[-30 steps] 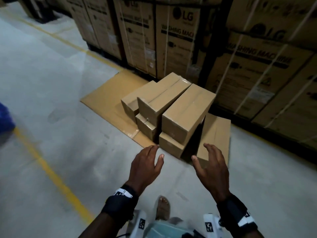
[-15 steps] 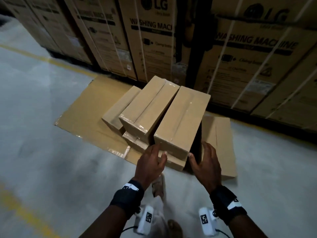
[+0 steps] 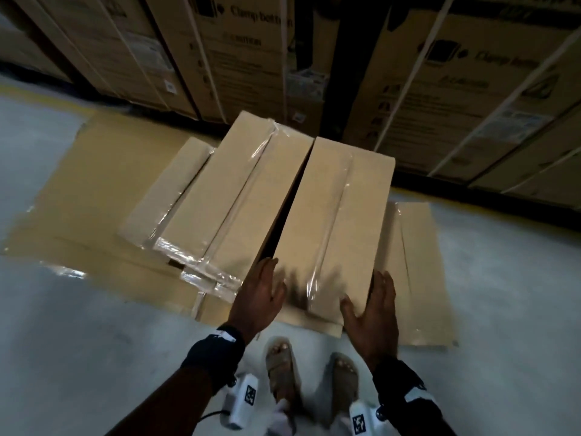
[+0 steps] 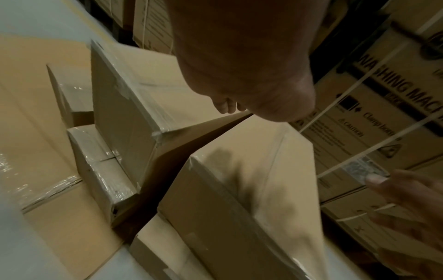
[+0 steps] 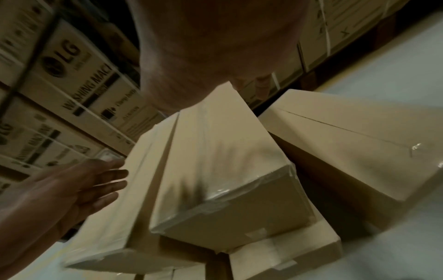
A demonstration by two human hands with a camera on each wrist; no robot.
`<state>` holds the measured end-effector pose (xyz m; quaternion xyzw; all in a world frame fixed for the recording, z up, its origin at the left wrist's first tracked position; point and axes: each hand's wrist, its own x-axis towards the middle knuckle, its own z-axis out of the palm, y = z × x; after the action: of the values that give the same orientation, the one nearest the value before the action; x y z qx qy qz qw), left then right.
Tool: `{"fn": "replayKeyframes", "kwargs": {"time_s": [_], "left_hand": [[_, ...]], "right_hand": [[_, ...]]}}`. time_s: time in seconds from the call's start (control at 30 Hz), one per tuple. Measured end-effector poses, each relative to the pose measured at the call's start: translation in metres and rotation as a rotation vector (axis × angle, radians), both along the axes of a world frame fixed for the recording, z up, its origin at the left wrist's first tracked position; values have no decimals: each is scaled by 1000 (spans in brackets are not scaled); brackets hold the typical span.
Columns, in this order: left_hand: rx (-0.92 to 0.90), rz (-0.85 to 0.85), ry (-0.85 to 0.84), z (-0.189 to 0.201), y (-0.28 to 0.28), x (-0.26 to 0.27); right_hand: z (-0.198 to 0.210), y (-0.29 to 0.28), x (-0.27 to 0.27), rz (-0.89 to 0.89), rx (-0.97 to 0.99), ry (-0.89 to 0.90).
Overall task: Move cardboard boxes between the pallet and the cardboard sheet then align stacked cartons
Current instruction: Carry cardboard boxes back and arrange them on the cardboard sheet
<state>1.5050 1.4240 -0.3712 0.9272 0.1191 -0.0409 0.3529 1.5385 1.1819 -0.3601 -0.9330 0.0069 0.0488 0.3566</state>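
Observation:
Several tape-wrapped brown cartons are stacked on a flat cardboard sheet on the floor. The upper right carton lies beside the upper left carton, with a dark gap between them. My left hand is open at the near left corner of the upper right carton. My right hand is open at its near right corner, thumb over the top edge. The wrist views show this carton below both palms, with the fingers straight. Whether the hands press on it is unclear.
A single carton lies on the floor right of the stack, and a lower carton sits at its left. Tall strapped washing machine boxes wall off the back. My sandalled feet stand just before the stack on grey floor.
I have stepped closer to the stack. Both hands have moved forward from mid-air to the near end of the upper right carton, one on each side.

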Motion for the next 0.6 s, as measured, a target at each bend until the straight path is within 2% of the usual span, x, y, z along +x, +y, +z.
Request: {"fn": "replayKeyframes", "kwargs": {"time_s": [0.13,0.27,0.47,0.6], "left_hand": [[29,-19,-18,-70,11,36],[-60,-23,28,-101,17,62],[-281,35,107,-107,12,65],[-350,47,151,-91,-1,68]], "right_hand": [[-78,-3,26,-51,0,129],[-123,-6,31,-78,24,186],[-133,-9,35,-221,169,227],[-110,-18,42,-233,246,269]]}}
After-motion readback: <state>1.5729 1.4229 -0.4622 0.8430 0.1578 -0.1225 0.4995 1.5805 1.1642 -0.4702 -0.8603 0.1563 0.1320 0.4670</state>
